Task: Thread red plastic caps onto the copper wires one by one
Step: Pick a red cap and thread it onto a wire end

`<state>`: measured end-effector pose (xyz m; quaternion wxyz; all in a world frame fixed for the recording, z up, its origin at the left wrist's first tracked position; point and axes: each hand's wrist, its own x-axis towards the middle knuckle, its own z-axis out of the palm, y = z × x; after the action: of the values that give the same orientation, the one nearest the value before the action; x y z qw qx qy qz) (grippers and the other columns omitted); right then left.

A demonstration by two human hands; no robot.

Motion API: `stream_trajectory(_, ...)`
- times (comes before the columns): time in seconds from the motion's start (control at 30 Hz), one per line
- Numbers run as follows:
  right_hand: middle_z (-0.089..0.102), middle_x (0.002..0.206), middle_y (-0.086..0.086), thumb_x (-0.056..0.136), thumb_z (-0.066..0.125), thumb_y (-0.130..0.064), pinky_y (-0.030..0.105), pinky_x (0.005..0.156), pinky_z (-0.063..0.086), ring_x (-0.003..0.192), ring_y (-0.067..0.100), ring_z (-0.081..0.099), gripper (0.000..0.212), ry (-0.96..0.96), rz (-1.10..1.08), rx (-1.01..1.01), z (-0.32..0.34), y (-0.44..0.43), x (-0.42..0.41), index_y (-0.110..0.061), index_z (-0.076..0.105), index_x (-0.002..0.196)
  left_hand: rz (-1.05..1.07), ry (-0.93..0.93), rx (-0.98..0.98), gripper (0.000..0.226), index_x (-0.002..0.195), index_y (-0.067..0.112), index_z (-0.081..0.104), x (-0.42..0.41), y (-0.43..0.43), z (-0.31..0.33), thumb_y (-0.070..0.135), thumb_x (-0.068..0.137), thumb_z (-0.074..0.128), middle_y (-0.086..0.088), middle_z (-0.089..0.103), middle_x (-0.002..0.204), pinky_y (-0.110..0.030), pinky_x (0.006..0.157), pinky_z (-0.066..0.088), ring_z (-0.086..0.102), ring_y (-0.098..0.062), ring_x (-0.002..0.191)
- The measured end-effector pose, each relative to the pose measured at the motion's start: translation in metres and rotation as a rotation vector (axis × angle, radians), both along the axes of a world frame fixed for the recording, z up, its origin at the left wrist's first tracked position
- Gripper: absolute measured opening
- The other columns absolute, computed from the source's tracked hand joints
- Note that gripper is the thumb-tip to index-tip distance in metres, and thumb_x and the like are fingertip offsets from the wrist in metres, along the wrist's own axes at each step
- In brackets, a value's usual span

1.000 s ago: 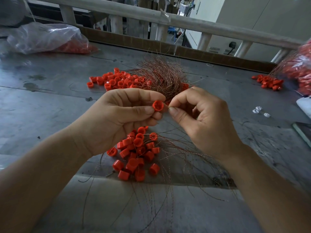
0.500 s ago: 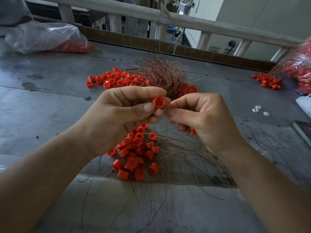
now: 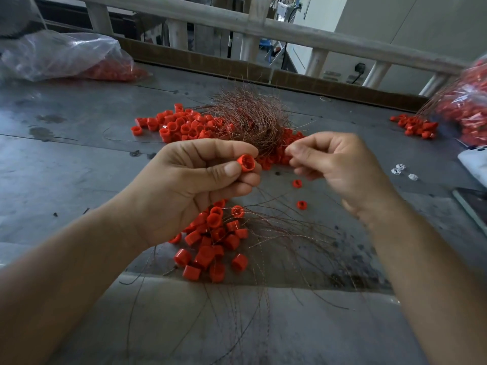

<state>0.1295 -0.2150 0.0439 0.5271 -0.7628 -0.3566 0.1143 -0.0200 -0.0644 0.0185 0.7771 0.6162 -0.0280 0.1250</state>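
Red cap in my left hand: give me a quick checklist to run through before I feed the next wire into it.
1. Grip: the left hand pinches the red cap between thumb and fingers: ok.
2. Opening: the cap's open end faces up toward the camera, uncovered: ok.
3. Wire: the right hand holds one strand from the wire bundle: cannot tell. The hand is blurred and no strand shows at its fingertips.
4. Alignment: wire tip at the cap's mouth: not ok, the hands are apart.
5. Supply: the pile of caps lies just below the left hand: ok.
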Motion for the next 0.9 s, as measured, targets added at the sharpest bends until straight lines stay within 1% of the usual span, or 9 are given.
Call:
stream_trajectory(0.1,0.062,0.063,-0.011,0.082,0.066,-0.022,0.016,0.061,0.043,0.06,0.005,0.057,0.019,-0.309,-0.246,-0.141,-0.009,-0.003,0.022,-0.028,0.061,0.065,-0.004,-0.004,0.016,0.035,0.092,0.023,0.072,-0.001,0.0,0.001,0.036,0.06,0.077,0.004,0.072,0.083,-0.019,0.067,0.054,0.068,-0.006,0.077)
stream_trajectory(0.17,0.06,0.066,-0.014,0.082,0.065,-0.021,0.017,0.061,0.038,0.063,0.003,0.055,0.02,-0.424,-0.275,-0.28,-0.016,-0.001,0.028,-0.03,0.059,0.065,-0.003,-0.012,0.007,0.036,0.091,0.023,0.073,-0.002,-0.002,0.003,0.037,0.058,0.078,0.004,0.072,0.082,-0.018,0.066,0.053,0.068,-0.006,0.077)
stream_trajectory(0.3,0.066,0.082,-0.004,0.084,0.063,-0.019,0.02,0.072,0.04,0.08,0.011,0.058,0.007,-0.432,-0.24,-0.413,-0.029,0.003,0.035,-0.022,0.069,0.084,0.007,-0.018,-0.02,0.036,0.088,0.022,0.074,-0.002,-0.003,0.005,0.036,0.055,0.078,0.004,0.072,0.081,-0.016,0.065,0.053,0.068,-0.006,0.077)
stream_trajectory(0.37,0.066,0.095,0.0,0.086,0.061,-0.017,0.02,0.076,0.039,0.085,0.011,0.056,0.014,-0.473,-0.256,-0.417,-0.031,0.005,0.038,-0.018,0.07,0.097,0.009,-0.014,-0.026,0.035,0.087,0.022,0.074,-0.002,-0.004,0.006,0.035,0.055,0.077,0.004,0.072,0.08,-0.016,0.065,0.053,0.068,-0.006,0.076)
stream_trajectory(0.43,0.062,0.099,0.001,0.087,0.06,-0.015,0.021,0.078,0.039,0.088,0.013,0.055,0.019,-0.508,-0.255,-0.412,-0.031,0.006,0.038,-0.017,0.068,0.104,0.013,-0.01,-0.035,0.031,0.086,0.022,0.074,-0.001,-0.004,0.006,0.031,0.056,0.075,0.003,0.072,0.079,-0.016,0.064,0.053,0.068,-0.006,0.075)
stream_trajectory(0.5,0.059,0.091,-0.002,0.086,0.061,-0.018,0.021,0.075,0.038,0.085,0.013,0.054,0.015,-0.507,-0.243,-0.427,-0.029,0.005,0.038,-0.017,0.069,0.098,0.017,-0.003,-0.08,0.026,0.085,0.018,0.075,0.001,-0.004,0.006,0.022,0.059,0.07,0.0,0.072,0.079,-0.016,0.063,0.053,0.069,-0.008,0.074)
stream_trajectory(0.6,0.057,0.074,-0.013,0.08,0.069,-0.026,0.019,0.066,0.036,0.074,0.006,0.053,0.003,-0.407,-0.17,-0.5,-0.023,0.002,0.038,-0.025,0.066,0.082,0.009,0.006,-0.167,0.025,0.085,0.011,0.075,0.002,-0.003,0.006,0.011,0.062,0.066,-0.006,0.072,0.079,-0.017,0.062,0.054,0.069,-0.012,0.072)
stream_trajectory(0.73,0.053,0.069,-0.016,0.075,0.073,-0.023,0.021,0.069,0.038,0.075,0.008,0.053,0.009,-0.407,-0.081,-0.631,-0.023,0.001,0.034,-0.024,0.065,0.079,0.018,0.01,-0.16,0.025,0.085,0.01,0.075,0.002,-0.004,0.006,0.011,0.062,0.066,-0.007,0.072,0.079,-0.017,0.062,0.054,0.069,-0.012,0.072)
stream_trajectory(0.9,0.056,0.069,-0.013,0.072,0.075,-0.018,0.021,0.06,0.041,0.068,0.007,0.055,0.022,-0.388,-0.178,-0.454,-0.016,-0.001,0.03,-0.025,0.055,0.066,0.033,0.029,-0.163,0.025,0.085,0.009,0.075,0.001,-0.004,0.007,0.011,0.062,0.066,-0.008,0.071,0.077,-0.017,0.062,0.054,0.069,-0.013,0.071)
